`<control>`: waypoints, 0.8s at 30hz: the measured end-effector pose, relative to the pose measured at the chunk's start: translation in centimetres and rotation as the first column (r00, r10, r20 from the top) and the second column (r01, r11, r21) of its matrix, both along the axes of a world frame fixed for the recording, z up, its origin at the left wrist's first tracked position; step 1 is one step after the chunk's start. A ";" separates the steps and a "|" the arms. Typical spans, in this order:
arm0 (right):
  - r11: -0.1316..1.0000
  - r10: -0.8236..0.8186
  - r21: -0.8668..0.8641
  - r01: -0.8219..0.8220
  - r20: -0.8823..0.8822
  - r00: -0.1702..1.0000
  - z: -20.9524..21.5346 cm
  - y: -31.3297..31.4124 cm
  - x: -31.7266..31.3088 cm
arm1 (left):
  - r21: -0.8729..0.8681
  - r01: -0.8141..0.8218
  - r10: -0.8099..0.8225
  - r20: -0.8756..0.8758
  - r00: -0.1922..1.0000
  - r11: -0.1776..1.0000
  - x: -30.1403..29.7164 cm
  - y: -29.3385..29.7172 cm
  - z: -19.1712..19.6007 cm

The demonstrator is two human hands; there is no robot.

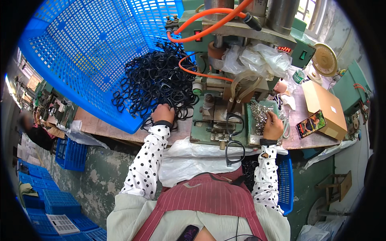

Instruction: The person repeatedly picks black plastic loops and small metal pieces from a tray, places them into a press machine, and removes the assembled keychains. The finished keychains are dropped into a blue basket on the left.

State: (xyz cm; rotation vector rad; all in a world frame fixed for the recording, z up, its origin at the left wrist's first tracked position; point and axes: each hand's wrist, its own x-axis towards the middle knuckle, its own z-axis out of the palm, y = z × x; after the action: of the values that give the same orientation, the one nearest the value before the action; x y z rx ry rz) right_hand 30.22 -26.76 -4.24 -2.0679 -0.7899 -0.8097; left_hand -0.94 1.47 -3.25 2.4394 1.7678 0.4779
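Observation:
My left hand [163, 113] has its fingers curled into the near edge of a heap of black plastic loop-shaped parts [161, 82], closed on one of them. My right hand [273, 126] is at a green tray [254, 138] of small shiny metal pieces [260, 114], thumb and fingers pinched together; what they hold is too small to make out. Between my hands stands a green press [205, 134] with a metal fixture. One black loop part [234, 124] lies at the fixture, and another loop part [235, 153] hangs below it at the front edge.
A large blue basket [72, 96] lies tipped at the left, the heap spilling from its mouth. Orange hoses [209, 24] loop over the press. Scissors [286, 127], a phone [311, 124] and a cardboard box [323, 108] are at the right. Another blue basket [285, 180] stands below.

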 end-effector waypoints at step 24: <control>0.776 0.629 0.420 -0.470 -0.573 0.526 11.5 2.6 -11.1 | 0.682 0.721 -0.985 0.175 0.005 0.124 6.3 -15.4 11.0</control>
State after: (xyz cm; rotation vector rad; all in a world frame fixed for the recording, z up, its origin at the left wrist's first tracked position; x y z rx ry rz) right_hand 19.14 -24.12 7.24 -1.5578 -0.8008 0.2577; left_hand 5.37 -13.98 7.71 2.4854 -0.4499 1.3002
